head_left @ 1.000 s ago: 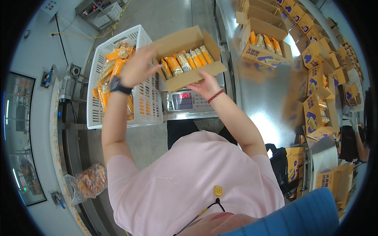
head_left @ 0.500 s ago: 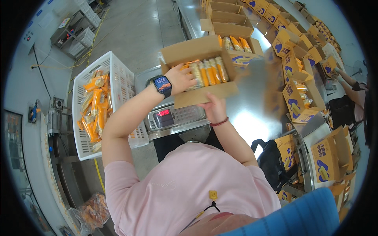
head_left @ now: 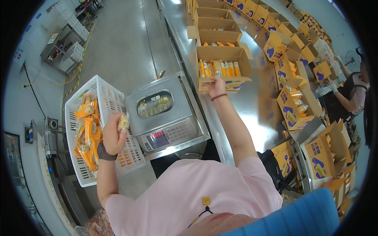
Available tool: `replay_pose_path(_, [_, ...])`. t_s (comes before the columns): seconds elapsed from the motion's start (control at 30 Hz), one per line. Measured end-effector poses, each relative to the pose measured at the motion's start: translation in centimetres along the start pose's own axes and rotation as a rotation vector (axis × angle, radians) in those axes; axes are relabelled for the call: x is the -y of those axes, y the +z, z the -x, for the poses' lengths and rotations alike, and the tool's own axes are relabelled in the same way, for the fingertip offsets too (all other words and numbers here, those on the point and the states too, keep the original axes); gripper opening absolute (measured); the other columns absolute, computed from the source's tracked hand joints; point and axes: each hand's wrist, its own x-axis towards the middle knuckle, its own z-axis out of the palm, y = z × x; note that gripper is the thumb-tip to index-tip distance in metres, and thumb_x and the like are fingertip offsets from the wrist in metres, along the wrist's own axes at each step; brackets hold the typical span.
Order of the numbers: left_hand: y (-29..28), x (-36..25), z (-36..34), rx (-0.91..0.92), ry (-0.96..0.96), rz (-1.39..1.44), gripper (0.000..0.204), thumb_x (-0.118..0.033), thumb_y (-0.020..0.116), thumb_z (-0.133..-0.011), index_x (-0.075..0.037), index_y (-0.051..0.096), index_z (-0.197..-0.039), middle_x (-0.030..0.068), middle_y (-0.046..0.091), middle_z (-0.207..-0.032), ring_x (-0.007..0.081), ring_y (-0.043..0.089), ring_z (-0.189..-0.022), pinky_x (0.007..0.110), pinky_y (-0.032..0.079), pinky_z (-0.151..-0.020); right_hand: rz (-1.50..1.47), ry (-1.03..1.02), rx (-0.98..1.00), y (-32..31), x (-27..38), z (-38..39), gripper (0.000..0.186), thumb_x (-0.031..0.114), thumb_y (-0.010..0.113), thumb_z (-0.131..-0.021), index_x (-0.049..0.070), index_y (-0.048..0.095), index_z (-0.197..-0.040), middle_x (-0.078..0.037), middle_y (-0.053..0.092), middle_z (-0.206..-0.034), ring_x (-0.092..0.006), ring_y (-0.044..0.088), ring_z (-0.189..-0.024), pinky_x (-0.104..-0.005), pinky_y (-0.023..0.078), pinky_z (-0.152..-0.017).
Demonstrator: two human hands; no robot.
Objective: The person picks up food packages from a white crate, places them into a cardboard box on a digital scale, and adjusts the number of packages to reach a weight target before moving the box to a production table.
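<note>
My left hand [head_left: 112, 135] is closed around a wrapped snack packet [head_left: 123, 122], pale through its clear film, beside the right rim of a white slotted crate [head_left: 120, 98]. Inside that crate lie many orange-and-clear packets [head_left: 91, 131]. On the steel table, my right hand [head_left: 217, 88] grips the near flap of an open cardboard box [head_left: 203, 83]; its fingers are partly hidden by the flap. A row of orange and clear packets [head_left: 228, 69] stands in the box. Between my hands sits a scale [head_left: 179, 104] with a bare metal platform and lit red digits.
More open boxes [head_left: 216, 25] line the steel table [head_left: 244, 114] beyond mine. Another row of boxes [head_left: 289, 104] stands on the right, some holding packets. A co-worker [head_left: 348, 92] handles a box at the far right. A shelf rack [head_left: 63, 45] stands far left.
The box has left the scale for the table at the right, with my right hand on its flap. My left hand has come out of the box to the crate and now holds a packet.
</note>
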Motion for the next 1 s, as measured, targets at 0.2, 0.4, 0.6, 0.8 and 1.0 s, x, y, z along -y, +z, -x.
replay_pose_path(0.2, [2.3, 2.7, 0.8, 0.295, -0.006, -0.271, 0.045, -0.024, 0.066, -0.075, -0.006, 0.051, -0.114, 0.0168, 0.057, -0.102, 0.0357, 0.054, -0.093, 0.040, 0.044, -0.079, 0.646, 0.020, 0.105, -1.4, 6.0, -2.0, 0.045, 0.024, 0.058, -0.084, -0.001, 0.045, -0.119, -0.013, 0.051, -0.117, -0.0300, 0.050, -0.108, -0.0434, 0.042, -0.089])
replay_pose_path(0.4, [2.4, 4.3, 3.3, 0.250, 0.026, -0.189, 0.043, -0.018, 0.060, -0.076, -0.001, 0.051, -0.115, 0.0203, 0.058, -0.102, 0.0393, 0.055, -0.092, 0.043, 0.045, -0.078, 2.135, -1.198, -0.133, -2.9, 23.3, 11.9, 0.062, 0.030, 0.069, -0.071, 0.006, 0.044, -0.123, -0.018, 0.052, -0.109, -0.0352, 0.047, -0.106, -0.0452, 0.038, -0.091])
replay_pose_path(0.6, [2.2, 1.6, 1.9, 0.310, 0.128, -0.050, 0.039, -0.025, 0.047, -0.088, 0.003, 0.049, -0.114, 0.0221, 0.057, -0.101, 0.0404, 0.055, -0.091, 0.039, 0.044, -0.079, 2.902, -1.107, -1.383, -12.4, 39.6, 33.9, 0.028, 0.014, 0.046, -0.083, 0.016, 0.056, -0.109, -0.007, 0.057, -0.114, -0.0259, 0.049, -0.111, -0.0481, 0.042, -0.082])
replay_pose_path(0.8, [1.0, 2.5, 3.1, 0.094, 0.056, 0.161, 0.040, -0.027, 0.044, -0.089, 0.002, 0.047, -0.117, 0.0176, 0.056, -0.103, 0.0307, 0.055, -0.096, 0.036, 0.041, -0.086, 2.934, -0.447, -1.171, -6.5, 37.3, 39.5, 0.015, 0.009, 0.049, -0.082, 0.015, 0.060, -0.091, -0.005, 0.065, -0.077, -0.0204, 0.065, -0.075, -0.0321, 0.051, -0.059])
replay_pose_path(1.0, [0.8, 3.0, 3.6, -0.041, -0.058, 0.350, 0.037, -0.023, 0.044, -0.090, 0.002, 0.046, -0.119, 0.0109, 0.053, -0.109, 0.0192, 0.050, -0.102, 0.030, 0.038, -0.088, 2.668, -1.292, -0.336, 5.9, 25.8, 39.3, 0.018, 0.004, 0.055, -0.071, 0.012, 0.058, -0.086, -0.005, 0.062, -0.075, -0.0210, 0.063, -0.070, -0.0307, 0.049, -0.058])
